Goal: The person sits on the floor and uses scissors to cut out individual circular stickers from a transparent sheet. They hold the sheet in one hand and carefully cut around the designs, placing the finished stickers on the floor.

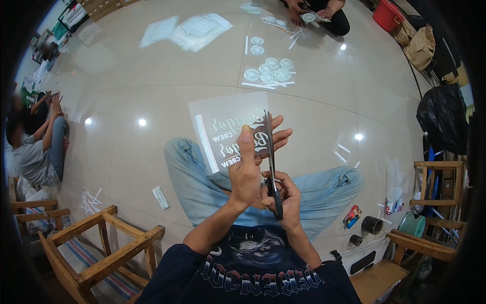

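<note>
A clear plastic sheet with mirrored printed lettering (228, 110) is pinched by my left hand (246, 167), thumb on top and fingers beneath. My right hand (284, 193) grips the black handles of a pair of scissors (270, 152). The blades point away from me along the sheet's right edge, over the left fingers, and look almost closed. A pale strip (207, 144) runs down the sheet's left side. Beyond it on the floor lie overlapping clear pieces with round printed designs (269, 72) and narrow white offcuts (258, 86).
Clear printed sheets (201, 30) lie farther off. At the top a person's hands (317, 15) hold a round-print piece; other people (34, 152) sit at left. Wooden stools (117, 262) stand lower left and right. A small box (161, 197) and tape rolls (372, 225) lie near my knees.
</note>
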`<state>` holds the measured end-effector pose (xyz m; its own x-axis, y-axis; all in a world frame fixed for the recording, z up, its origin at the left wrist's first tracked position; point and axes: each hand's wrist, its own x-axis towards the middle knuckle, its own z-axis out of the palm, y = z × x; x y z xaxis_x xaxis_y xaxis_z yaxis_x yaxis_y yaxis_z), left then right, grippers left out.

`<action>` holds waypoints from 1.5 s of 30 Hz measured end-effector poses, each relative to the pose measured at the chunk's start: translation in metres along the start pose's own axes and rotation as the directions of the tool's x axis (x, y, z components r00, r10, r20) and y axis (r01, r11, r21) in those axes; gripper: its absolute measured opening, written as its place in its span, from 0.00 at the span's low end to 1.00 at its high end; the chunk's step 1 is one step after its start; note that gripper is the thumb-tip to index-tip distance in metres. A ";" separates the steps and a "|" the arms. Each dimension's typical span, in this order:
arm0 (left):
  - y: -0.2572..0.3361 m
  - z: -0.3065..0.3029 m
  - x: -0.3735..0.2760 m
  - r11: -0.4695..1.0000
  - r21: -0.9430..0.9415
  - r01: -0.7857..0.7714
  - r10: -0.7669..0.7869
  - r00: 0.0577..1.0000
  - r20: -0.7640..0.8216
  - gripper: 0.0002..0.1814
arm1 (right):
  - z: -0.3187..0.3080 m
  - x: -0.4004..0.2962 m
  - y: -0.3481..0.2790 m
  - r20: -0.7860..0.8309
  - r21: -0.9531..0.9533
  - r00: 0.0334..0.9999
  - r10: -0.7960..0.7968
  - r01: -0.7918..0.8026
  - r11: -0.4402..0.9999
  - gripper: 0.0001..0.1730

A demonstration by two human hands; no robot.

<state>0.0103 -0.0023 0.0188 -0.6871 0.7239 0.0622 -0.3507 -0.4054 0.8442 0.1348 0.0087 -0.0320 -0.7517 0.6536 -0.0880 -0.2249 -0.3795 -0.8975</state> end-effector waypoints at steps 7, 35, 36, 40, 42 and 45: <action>-0.005 -0.003 -0.002 0.999 0.001 0.041 -0.041 0.999 0.015 0.32 | -0.007 -0.007 -0.014 0.009 -0.002 0.983 0.185 -0.185 0.983 0.36; -0.046 -0.025 -0.034 0.903 0.413 0.116 -0.091 0.993 -0.081 0.16 | -0.016 -0.003 -0.005 -0.130 -0.047 0.991 -0.014 0.008 0.999 0.34; -0.044 -0.024 -0.029 0.908 0.409 0.086 -0.050 0.994 -0.100 0.14 | -0.017 -0.004 -0.002 -0.127 -0.051 0.992 -0.023 0.017 0.999 0.35; -0.018 -0.016 -0.002 0.985 0.162 0.062 -0.038 0.988 -0.148 0.10 | -0.026 -0.010 0.001 -0.119 -0.010 0.993 0.014 -0.016 1.000 0.37; -0.010 -0.025 0.004 0.980 0.144 0.136 -0.117 0.984 -0.136 0.10 | -0.035 -0.011 0.005 -0.071 -0.018 0.997 0.002 -0.003 1.000 0.39; 0.004 -0.031 0.012 0.966 0.172 0.194 -0.189 0.981 -0.044 0.11 | -0.046 -0.013 -0.004 0.026 -0.044 0.998 0.061 -0.060 0.997 0.39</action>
<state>-0.0189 -0.0123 0.0068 -0.6358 0.7622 -0.1218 -0.3623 -0.1554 0.9190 0.1744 0.0320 -0.0472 -0.7797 0.6123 -0.1314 -0.1522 -0.3889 -0.9086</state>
